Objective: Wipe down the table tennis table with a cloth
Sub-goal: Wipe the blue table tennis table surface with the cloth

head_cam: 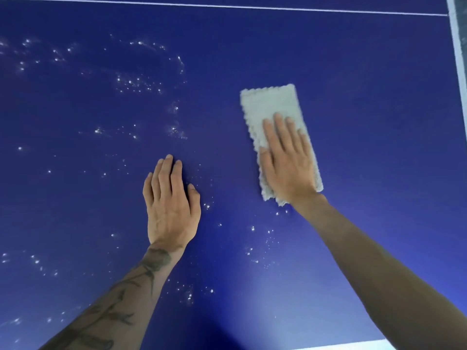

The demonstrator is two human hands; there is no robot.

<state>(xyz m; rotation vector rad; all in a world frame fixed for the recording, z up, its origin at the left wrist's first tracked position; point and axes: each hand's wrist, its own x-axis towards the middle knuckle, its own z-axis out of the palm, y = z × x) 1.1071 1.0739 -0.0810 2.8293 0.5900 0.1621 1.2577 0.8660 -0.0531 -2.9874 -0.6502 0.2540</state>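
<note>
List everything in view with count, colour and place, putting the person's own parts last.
table tennis table: one, dark blue, fills the view.
thin line: one, white, across the top.
edge band: one, white, down the right side.
edge strip: one, pale, bottom right.
specks: many, white and glistening, scattered over the left and lower middle of the table.
cloth: one, pale grey, oblong, right of centre on the table.
left hand: one, flat on the table, left of the cloth; forearm tattooed.
right hand: one, fingers straight, presses on the cloth's near half.

Scattered white specks (131, 83), grey strip (463, 18) upper right
</note>
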